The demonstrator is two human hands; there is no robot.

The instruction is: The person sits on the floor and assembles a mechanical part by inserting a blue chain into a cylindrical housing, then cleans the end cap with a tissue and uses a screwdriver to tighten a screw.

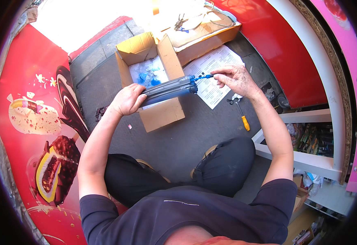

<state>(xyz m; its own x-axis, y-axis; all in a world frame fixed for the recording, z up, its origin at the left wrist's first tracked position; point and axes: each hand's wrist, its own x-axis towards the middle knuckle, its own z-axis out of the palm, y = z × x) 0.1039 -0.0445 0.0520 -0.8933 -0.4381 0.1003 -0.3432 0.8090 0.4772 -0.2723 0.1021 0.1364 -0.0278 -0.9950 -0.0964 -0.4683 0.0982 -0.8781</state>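
My left hand (128,99) is closed round the left end of a long black toner cartridge (169,91), held almost level over an open cardboard box (162,119). Blue powder coats the cartridge's right end. A thin blue-smeared rod (203,77) sticks out there, and my right hand (234,79) pinches its dark outer tip between thumb and fingers. Whether the rod is still joined to the cartridge I cannot tell. Inside the box lies a pale liner (150,72) stained with blue powder.
Printed sheets (214,90) lie on the grey floor beyond my right hand. An orange-handled screwdriver (245,122) rests nearer me. Another carton (207,40) with wires on top stands behind. Red panels flank both sides, with a white-framed shelf (309,163) at right.
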